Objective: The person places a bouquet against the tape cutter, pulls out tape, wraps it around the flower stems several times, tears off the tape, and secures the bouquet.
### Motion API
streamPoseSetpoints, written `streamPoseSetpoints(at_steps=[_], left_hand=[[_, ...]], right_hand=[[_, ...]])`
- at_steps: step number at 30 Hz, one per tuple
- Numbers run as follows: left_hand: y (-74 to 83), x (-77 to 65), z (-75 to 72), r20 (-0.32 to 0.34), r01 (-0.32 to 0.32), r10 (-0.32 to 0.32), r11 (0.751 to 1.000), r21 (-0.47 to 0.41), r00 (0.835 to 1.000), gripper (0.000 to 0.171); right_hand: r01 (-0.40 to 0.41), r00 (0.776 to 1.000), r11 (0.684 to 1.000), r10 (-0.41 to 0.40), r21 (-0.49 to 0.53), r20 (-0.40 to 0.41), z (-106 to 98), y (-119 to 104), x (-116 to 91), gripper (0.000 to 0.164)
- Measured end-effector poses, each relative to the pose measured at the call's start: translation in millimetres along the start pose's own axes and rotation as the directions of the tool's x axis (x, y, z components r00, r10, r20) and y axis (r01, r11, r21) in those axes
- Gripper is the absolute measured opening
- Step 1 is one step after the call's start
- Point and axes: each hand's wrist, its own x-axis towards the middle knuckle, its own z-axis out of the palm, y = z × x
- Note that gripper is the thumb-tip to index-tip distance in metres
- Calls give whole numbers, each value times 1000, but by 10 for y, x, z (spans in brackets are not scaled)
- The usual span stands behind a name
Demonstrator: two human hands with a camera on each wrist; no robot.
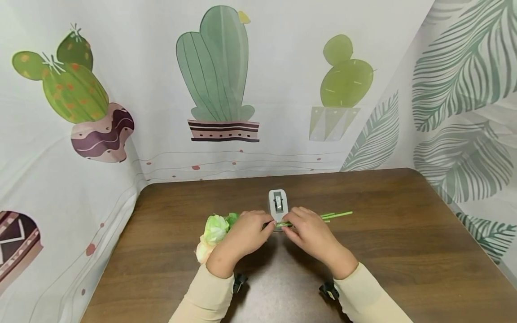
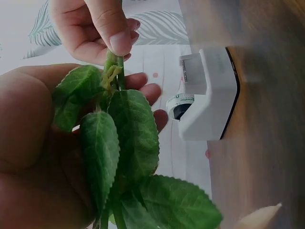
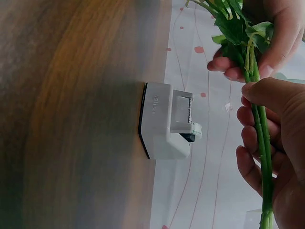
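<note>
A bunch of artificial flowers lies across both hands, with a pale green bloom [image 1: 216, 229] and a cream bloom [image 1: 203, 252] at the left end. My left hand [image 1: 249, 231] holds the bunch below the blooms, thumb on one side of the stems and fingertips behind. Green serrated leaves [image 2: 136, 133] cover part of that palm in the left wrist view. With thumb and fingers, my right hand [image 1: 312, 231] pinches the green stems [image 3: 264, 157] just beside the left fingertips. Their cut ends [image 1: 339, 215] stick out to the right. Just beyond the hands stands a white tape dispenser [image 1: 278, 202].
The dispenser's roll of tape [image 2: 180, 105] and toothed cutter [image 3: 189, 110] face the hands in the wrist views. A brown wooden table [image 1: 396, 251] spreads beneath. Behind it hangs a white cloth [image 1: 286, 80] printed with cacti and leaves.
</note>
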Motion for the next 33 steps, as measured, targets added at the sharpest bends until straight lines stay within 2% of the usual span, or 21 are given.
streamPoseSetpoints(at_steps=[6, 10, 20, 23, 27, 33], left_hand=[[-27, 8, 15, 87, 57, -52, 997, -52, 995, 35], [-50, 8, 35, 112, 67, -60, 996, -57, 992, 36], [-57, 10, 46, 102, 21, -16, 999, -48, 995, 35], [-56, 5, 40, 100, 17, -11, 998, -53, 995, 30], [-54, -2, 35, 87, 5, -1, 999, -44, 996, 21], [-53, -5, 46, 75, -11, 13, 1000, -23, 997, 18]], right_hand=[[-8, 1000, 1000, 8, -13, -1, 8, -3, -5, 13], [-10, 1000, 1000, 10, -17, -8, 23, -5, -6, 13], [-26, 1000, 999, 26, -22, -4, 14, -13, 6, 14], [-39, 999, 999, 39, -16, 6, 4, -22, 7, 15], [-65, 997, 998, 66, -9, 30, -3, -37, 3, 15], [-110, 991, 994, 109, 4, 80, 5, -59, 0, 16]])
